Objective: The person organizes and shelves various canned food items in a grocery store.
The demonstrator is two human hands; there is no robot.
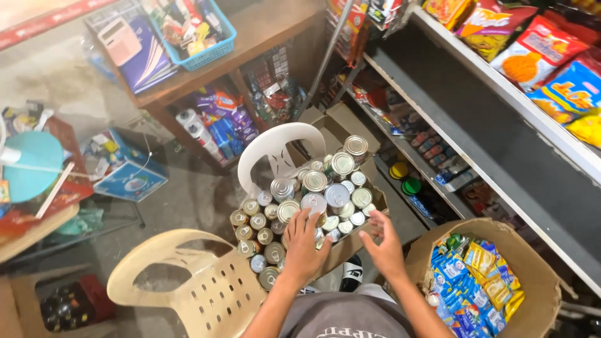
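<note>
Shiny metal cans (pixel 313 206) fill a matt cardboard box (pixel 350 247) (smooth cream plastic chair (pixel 188 281) at eight o'clock).

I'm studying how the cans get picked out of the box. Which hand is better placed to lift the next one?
Probably the left hand: its fingers already rest on the cans. The right hand hovers open at the box edge.

My left hand (pixel 303 246) covers some of the tins (pixel 299 206), so I cannot tell whether my fingers grip one; the cardboard box (pixel 350 241) under them is mostly hidden by tins; my forearms run off the bottom edge; the packets in the round carton (pixel 538 269) are cut off below; the snack bags (pixel 538 53) leave the frame at the right.
</note>
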